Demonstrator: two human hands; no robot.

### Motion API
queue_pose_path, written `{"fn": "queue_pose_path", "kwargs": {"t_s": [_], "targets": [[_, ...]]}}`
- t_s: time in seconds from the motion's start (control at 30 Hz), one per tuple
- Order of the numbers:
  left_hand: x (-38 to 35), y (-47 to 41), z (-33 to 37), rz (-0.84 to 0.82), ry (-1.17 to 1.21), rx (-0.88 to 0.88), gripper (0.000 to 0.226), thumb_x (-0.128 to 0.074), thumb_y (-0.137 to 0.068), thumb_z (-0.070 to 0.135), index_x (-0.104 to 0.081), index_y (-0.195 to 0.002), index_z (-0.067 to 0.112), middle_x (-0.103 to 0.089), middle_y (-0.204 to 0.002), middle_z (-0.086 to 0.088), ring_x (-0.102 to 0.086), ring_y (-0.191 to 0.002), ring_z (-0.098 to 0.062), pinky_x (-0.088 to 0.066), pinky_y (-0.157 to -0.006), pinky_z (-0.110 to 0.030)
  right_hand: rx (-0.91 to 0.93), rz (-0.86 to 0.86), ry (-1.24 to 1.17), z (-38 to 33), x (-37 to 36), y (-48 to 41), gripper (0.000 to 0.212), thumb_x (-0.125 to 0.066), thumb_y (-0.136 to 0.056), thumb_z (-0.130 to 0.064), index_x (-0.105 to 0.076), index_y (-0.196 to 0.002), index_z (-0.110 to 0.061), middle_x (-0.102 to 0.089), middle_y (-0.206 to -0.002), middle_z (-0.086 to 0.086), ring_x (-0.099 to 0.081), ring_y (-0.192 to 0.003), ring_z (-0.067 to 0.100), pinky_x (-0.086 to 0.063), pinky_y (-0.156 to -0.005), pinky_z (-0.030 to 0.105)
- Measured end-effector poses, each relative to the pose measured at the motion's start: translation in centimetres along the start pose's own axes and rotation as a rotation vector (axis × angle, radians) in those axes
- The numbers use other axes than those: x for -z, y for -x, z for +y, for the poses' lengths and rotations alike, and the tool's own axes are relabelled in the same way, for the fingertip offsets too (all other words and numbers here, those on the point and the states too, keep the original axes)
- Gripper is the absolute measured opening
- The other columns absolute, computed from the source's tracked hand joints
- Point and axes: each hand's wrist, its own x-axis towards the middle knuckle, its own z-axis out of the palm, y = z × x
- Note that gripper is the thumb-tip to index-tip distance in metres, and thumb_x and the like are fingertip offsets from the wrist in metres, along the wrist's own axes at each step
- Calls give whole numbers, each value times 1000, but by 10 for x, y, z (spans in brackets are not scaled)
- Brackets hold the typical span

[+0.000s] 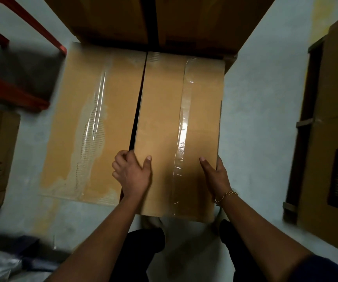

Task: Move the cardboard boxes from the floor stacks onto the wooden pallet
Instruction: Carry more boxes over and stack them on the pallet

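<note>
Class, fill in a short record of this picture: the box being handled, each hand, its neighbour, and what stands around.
Handled: taped box
Left hand: grips its left edge, fingers curled into the gap
Right hand: grips its right edge, thumb on top
Neighbour: second box, close on its left
Wrist: bracelet, right
Around: red frame, far left; side boxes, far right

Dim, warm light from overhead; a bright glare streak sits on the clear tape (182, 135) near centre. Corners darken, edges bow and smear, worst at 9 and 3 o'clock.
</note>
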Motion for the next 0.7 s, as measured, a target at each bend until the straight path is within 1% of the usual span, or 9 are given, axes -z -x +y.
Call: {"fn": "queue_pose_path", "kwargs": {"t_s": [0.1,0.2,0.27,0.33,0.37,0.43,0.5,0.63,0.7], "targets": [[28,21,8,-71,146,-4,59,-62,-97,46,-47,-139,8,-51,-143,-16,-44,-130,-36,-32,-104,-48,-2,13,-29,-12,16,35,81,-66,-82,-71,-40,-152,-37,-55,-145,-9,-54,-130,20,-46,-110,49],[70,50,22,-174,278,-6,58,-60,-98,46,-39,-141,12,-65,-126,-18,-61,-113,-40,-45,-92,-42,-4,30,-64,-28,37,82,102,-64,-65,-89,-38,-152,-43,-53,-147,-11,-52,-133,21,-46,-110,53],[101,72,35,-213,290,-19,58,-61,-99,43,-37,-142,12,-66,-125,-19,-62,-111,-40,-46,-89,-39,2,50,-74,-40,54,116,108,-63,-60,-93,-36,-152,-44,-51,-150,-10,-51,-134,23,-46,-110,55],[134,93,51,-251,307,-35,59,-61,-99,42,-36,-143,11,-65,-128,-18,-62,-113,-39,-46,-90,-38,15,71,-88,-56,72,154,101,-66,-66,-89,-38,-151,-43,-54,-147,-10,-54,-131,22,-48,-108,55],[151,104,60,-269,317,-44,60,-61,-99,42,-36,-144,12,-66,-128,-17,-62,-113,-38,-46,-91,-38,28,80,-97,-64,82,173,94,-68,-71,-82,-39,-151,-42,-56,-143,-10,-56,-128,21,-50,-106,53],[180,127,77,-289,334,-66,61,-62,-98,44,-35,-144,14,-67,-124,-16,-63,-110,-37,-47,-90,-38,65,94,-114,-82,104,211,82,-70,-81,-68,-39,-151,-38,-59,-137,-10,-60,-120,18,-54,-100,46],[205,149,94,-296,343,-95,62,-63,-97,46,-36,-144,16,-67,-121,-17,-63,-109,-37,-49,-91,-39,98,114,-137,-96,125,247,76,-72,-84,-59,-41,-150,-36,-61,-132,-11,-62,-115,12,-55,-92,37],[242,193,132,-301,358,-182,65,-67,-94,46,-39,-146,18,-65,-129,-12,-61,-116,-34,-49,-99,-41,186,183,-155,-110,173,306,68,-79,-82,-54,-48,-141,-39,-66,-123,-18,-65,-111,7,-54,-96,36],[249,217,147,-308,364,-242,63,-69,-93,44,-44,-146,19,-66,-131,-8,-62,-117,-32,-50,-99,-40,221,218,-164,-107,199,332,65,-79,-82,-54,-50,-139,-38,-67,-119,-22,-65,-108,1,-53,-95,31]]}}
